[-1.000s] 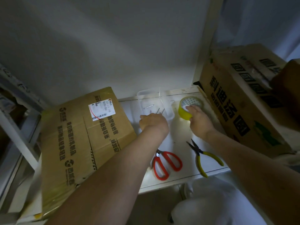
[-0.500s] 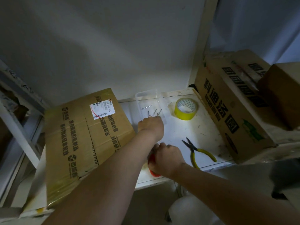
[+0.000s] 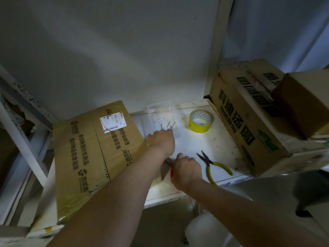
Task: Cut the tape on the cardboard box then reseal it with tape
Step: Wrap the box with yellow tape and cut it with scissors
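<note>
Scissors (image 3: 171, 172) lie near the front edge of the tabletop (image 3: 195, 145), and our right hand (image 3: 186, 169) is curled over them, gripping the red handles; only a sliver of red shows past the knuckles. Our left hand (image 3: 161, 139) rests knuckles-up at the near end of the clear plastic tray (image 3: 162, 115), its fingers tucked out of sight, so we cannot tell whether it pinches anything. The cardboard box (image 3: 92, 154) sits at the left edge, tilted, its top seam not yet cut.

We judge the main risk to be the crossing forearms: lifting the blades under the left wrist could nick it, or knock the box off its tilted perch. Dim light also makes the seam hard to follow.

Half a second ago the right hand was just settling on the scissors; a second ago it touched the yellow tape roll (image 3: 201, 121) at the back right. The pliers (image 3: 213, 165) have not moved.
</note>
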`<move>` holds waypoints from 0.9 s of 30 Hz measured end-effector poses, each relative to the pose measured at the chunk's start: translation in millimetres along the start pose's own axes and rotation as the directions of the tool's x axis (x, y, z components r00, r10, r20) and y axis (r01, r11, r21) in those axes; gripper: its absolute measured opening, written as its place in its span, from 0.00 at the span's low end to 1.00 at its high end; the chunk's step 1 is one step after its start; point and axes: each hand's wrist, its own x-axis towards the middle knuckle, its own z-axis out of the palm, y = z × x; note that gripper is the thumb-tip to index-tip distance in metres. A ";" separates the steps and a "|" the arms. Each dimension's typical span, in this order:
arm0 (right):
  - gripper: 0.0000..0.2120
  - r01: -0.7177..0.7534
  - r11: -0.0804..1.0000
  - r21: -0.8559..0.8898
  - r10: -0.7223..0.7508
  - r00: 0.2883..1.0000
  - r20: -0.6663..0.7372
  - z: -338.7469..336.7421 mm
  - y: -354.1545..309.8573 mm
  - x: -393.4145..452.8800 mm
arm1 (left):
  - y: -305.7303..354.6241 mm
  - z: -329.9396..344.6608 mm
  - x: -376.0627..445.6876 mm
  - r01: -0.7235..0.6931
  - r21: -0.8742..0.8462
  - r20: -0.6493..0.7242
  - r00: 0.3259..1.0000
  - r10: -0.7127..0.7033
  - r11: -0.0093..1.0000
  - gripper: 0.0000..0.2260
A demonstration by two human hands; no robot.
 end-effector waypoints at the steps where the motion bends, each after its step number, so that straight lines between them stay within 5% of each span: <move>1: 0.14 0.011 1.000 -0.008 -0.011 0.999 -0.042 -6.3 5.1 -0.8 | -0.8 -3.0 -1.0 0.012 -0.017 -0.025 1.000 -0.012 1.000 0.21; 6: 0.14 0.094 0.988 -0.124 -0.132 0.926 -0.353 -22.2 52.5 0.3 | -3.0 -14.2 -2.3 0.094 -0.129 -0.082 0.991 -0.105 0.987 0.17; 10: 0.14 -0.035 0.989 0.146 0.101 0.876 -0.471 -40.0 87.6 11.2 | 3.5 -10.3 3.1 0.106 -0.173 -0.063 0.991 -0.118 0.979 0.17; 14: 0.15 -0.301 0.885 0.356 0.428 0.827 -0.364 -62.2 97.6 43.9 | 15.8 -2.5 11.9 0.088 -0.164 -0.039 0.995 -0.095 0.983 0.18; 18: 0.16 -0.452 0.832 0.323 0.530 0.820 -0.216 -64.2 108.9 75.6 | 23.9 5.2 25.3 0.071 -0.150 -0.048 0.996 -0.079 0.986 0.19; 27: 0.14 -0.356 0.922 0.154 0.377 0.916 -0.138 -37.7 107.9 105.5 | 27.6 19.0 38.8 0.121 -0.119 0.005 0.993 -0.122 0.985 0.19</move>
